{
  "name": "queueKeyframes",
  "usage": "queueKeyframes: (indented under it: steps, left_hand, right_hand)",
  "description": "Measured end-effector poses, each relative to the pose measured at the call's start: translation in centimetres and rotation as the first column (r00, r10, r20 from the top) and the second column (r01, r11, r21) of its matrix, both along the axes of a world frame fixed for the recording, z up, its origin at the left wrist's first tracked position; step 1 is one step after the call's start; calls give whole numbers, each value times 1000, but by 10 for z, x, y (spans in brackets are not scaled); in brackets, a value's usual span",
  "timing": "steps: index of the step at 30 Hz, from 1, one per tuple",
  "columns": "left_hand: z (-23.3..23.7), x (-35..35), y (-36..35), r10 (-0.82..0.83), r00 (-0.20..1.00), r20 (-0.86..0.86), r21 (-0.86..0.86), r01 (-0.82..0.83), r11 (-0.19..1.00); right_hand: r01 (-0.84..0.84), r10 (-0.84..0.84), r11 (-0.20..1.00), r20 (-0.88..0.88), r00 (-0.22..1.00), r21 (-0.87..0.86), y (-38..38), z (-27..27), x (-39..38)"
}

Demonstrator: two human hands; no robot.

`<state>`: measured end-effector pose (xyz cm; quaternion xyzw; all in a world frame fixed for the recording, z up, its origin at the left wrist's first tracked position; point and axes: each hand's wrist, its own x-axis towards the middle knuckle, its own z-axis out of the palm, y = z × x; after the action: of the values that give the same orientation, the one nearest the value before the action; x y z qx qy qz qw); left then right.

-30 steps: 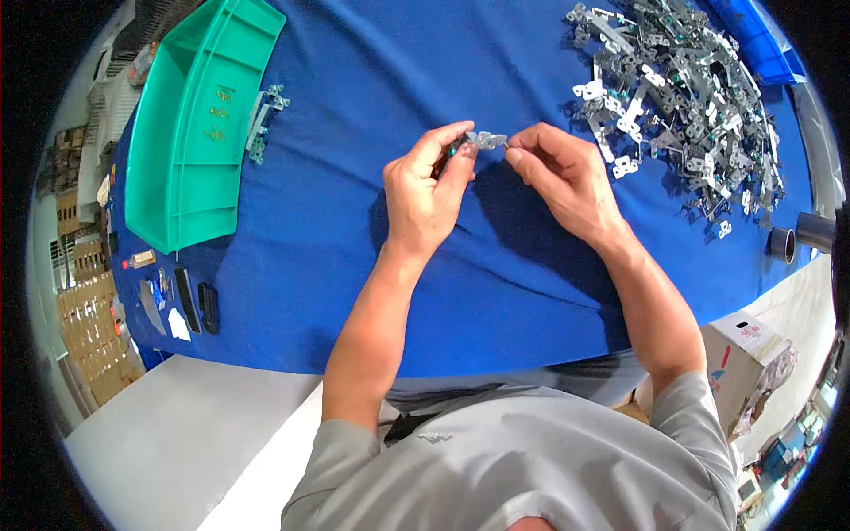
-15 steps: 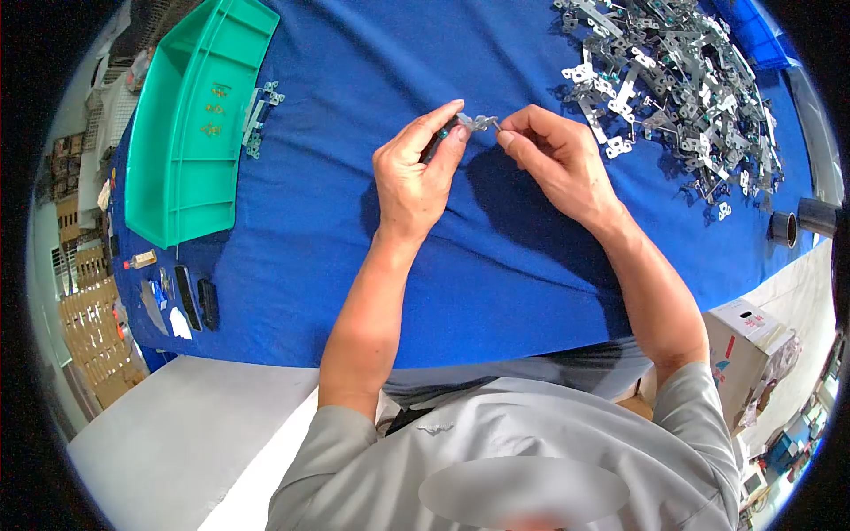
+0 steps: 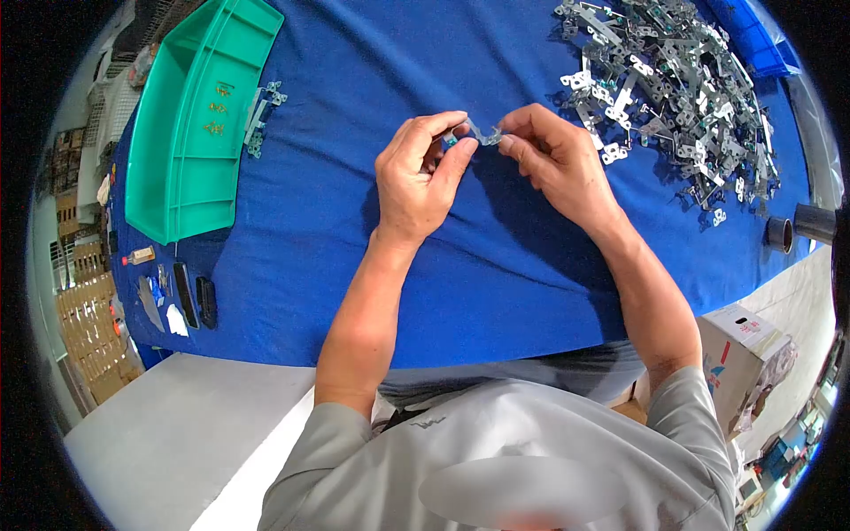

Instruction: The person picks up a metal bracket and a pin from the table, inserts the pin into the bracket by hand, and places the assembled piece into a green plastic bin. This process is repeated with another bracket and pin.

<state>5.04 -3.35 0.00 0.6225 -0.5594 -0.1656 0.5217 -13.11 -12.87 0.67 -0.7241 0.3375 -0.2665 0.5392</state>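
Note:
Between my two hands, above the blue cloth, is a small metal bracket [image 3: 483, 134]. My left hand [image 3: 416, 181] pinches its left end between thumb and fingers, and a bit of blue-green shows there. At the bracket's right end, the thumb and forefinger of my right hand [image 3: 560, 164] are closed on it. The fingertips hide part of the metal, so its full shape cannot be seen. A large heap of similar metal brackets [image 3: 682, 106] lies to the right of my right hand.
At the left stands a green plastic bin [image 3: 199, 195], with metal brackets [image 3: 260, 119] beside it. Near the front left lie a small bottle [image 3: 139, 257] and dark slim objects [image 3: 186, 296]. A dark tube [image 3: 780, 234] and a blue bin [image 3: 766, 49] are at the right. A cardboard box [image 3: 742, 354] stands below.
The bracket has turned between my hands and now shows a different, more angled side. My left fingers have shifted their hold slightly, and my right fingers remain at its right end.

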Motion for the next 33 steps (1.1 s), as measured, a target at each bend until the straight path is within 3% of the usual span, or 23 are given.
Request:
queueKeyframes:
  steps: [4,10,13,16,19,22,25,28,30,32,33]
  left_hand:
    - [3,1,0,-11,997,73,-37,14,999]
    - [4,4,-7,-88,950,300,-193,151,970]
    - [5,3,-8,-101,944,315,-205,172,964]
    - [3,-3,-3,-86,991,106,-75,94,993]
    - [-1,-5,-1,-41,999,36,46,39,998]
    - [1,-4,-6,-77,960,270,-207,136,969]
    - [4,-7,-7,-59,944,324,-216,134,967]
    - [6,-4,-5,-58,971,231,-169,99,981]
    - [3,3,0,46,996,-70,-93,-53,994]
    - [-1,9,-5,241,952,-187,-144,-269,952]
    - [-4,8,-7,221,939,-265,-113,-258,960]
  right_hand:
    - [-52,31,988,142,989,147,-4,1,0]
    - [-131,111,963,96,989,235,-9,3,-4]
    - [-100,93,967,41,995,232,-11,6,-5]
    - [-37,-24,966,231,973,258,-9,-4,-1]
    - [-9,-56,954,209,976,301,-9,-5,-1]
    - [-42,-36,946,233,972,322,-12,-5,-3]
    - [-84,45,956,143,989,282,-5,1,-2]
    - [-38,-31,963,245,969,269,-6,-5,0]
    - [70,-90,986,125,988,151,-8,-7,0]
    - [95,-94,994,25,995,-57,-6,-8,-1]
    - [55,-60,978,-20,998,-202,-4,-5,0]
